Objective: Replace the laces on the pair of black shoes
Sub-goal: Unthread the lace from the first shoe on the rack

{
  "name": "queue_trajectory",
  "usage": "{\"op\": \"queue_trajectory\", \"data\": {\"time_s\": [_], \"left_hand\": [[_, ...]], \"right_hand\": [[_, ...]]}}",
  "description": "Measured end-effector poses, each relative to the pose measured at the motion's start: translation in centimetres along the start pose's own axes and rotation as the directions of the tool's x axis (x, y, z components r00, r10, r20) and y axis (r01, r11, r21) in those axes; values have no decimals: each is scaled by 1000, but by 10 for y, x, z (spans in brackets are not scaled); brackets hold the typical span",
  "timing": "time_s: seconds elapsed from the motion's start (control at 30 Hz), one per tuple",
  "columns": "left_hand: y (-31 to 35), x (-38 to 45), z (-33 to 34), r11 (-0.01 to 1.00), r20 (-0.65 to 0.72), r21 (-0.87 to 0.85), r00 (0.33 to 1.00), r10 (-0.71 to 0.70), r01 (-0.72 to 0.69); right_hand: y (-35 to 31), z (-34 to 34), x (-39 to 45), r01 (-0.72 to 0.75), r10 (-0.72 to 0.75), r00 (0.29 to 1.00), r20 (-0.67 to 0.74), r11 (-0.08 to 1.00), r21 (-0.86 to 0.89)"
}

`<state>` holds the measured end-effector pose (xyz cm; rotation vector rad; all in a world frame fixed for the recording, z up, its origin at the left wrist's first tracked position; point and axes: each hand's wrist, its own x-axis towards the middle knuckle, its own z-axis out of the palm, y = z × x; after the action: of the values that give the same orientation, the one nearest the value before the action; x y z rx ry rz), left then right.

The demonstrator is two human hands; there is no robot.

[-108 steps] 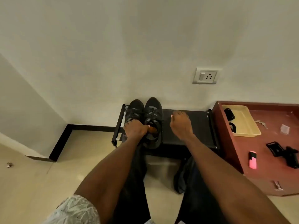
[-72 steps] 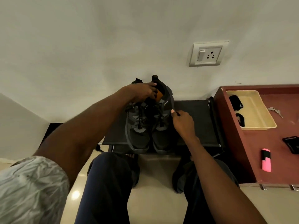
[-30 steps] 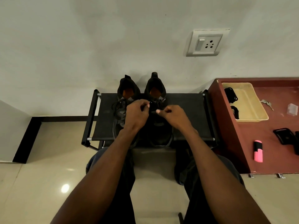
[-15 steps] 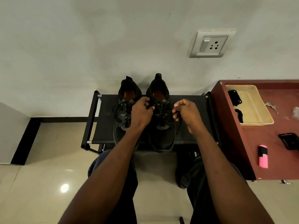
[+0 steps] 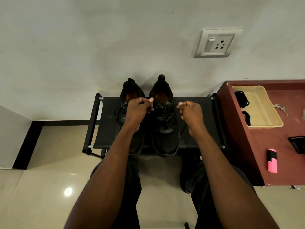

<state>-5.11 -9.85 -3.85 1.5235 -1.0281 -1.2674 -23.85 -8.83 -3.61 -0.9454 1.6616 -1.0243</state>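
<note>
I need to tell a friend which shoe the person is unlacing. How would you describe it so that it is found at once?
Find the low black rack against the wall, left of the red-brown table. Two black shoes stand on it, toes toward the person. It is the right shoe, nearer the table, between both hands pulling its lace ends.

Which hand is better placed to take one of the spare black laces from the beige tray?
The right hand. It pinches a lace end on the side of the right shoe nearest the beige tray, which sits on the red table at the right. The left hand would have to cross over both shoes.
</note>
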Motion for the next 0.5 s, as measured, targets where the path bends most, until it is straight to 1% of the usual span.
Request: {"op": "queue_trajectory", "data": {"time_s": [0.07, 0.1, 0.13, 0.17, 0.2, 0.23, 0.27, 0.33, 0.4, 0.43, 0.47, 0.5], "left_hand": [[2, 1, 0, 976, -5, -199, 996, -85, 82], [4, 1, 1, 971, -60, -234, 996, -70, 55], [4, 0, 1, 986, -160, -162, 987, 2, -28], [4, 0, 0, 991, -265, 14, 955, 134, -135], [3, -2, -2, 957, -315, 184, 908, 275, -226], [2, -3, -2, 913, -317, 286, 871, 375, -289], [-1, -3, -3, 900, -300, 313, 868, 397, -303], [-5, -2, -3, 939, -274, 235, 909, 313, -252], [0, -3, -4, 969, -282, 131, 929, 240, -210], [5, -2, -6, 977, -285, 19, 935, 211, -215], [10, -2, -10, 968, -250, -141, 953, 171, -210], [15, -2, -16, 940, -151, -298, 980, 126, -167]], "right_hand": [[-4, 3, -1, -34, 32, 999, 25, 998, 59], [-5, 4, -2, -44, 41, 999, 35, 995, 85], [-6, 4, -2, -48, 45, 998, 41, 994, 94], [-7, 4, -2, -48, 44, 998, 43, 995, 85], [-7, 5, -2, -44, 41, 998, 43, 997, 65], [-6, 4, -2, -39, 37, 998, 42, 998, 43], [-5, 4, -2, -37, 36, 998, 42, 999, 28], [-5, 3, 0, -31, 31, 998, 47, 1000, 2], [-4, 1, 2, -14, 17, 999, 39, 998, -58], [-3, 1, 3, -4, 6, 1000, 27, 996, -95], [-1, 1, 5, 1, 1, 1000, 18, 992, -123], [0, 1, 6, -1, 4, 1000, 19, 990, -138]]}}
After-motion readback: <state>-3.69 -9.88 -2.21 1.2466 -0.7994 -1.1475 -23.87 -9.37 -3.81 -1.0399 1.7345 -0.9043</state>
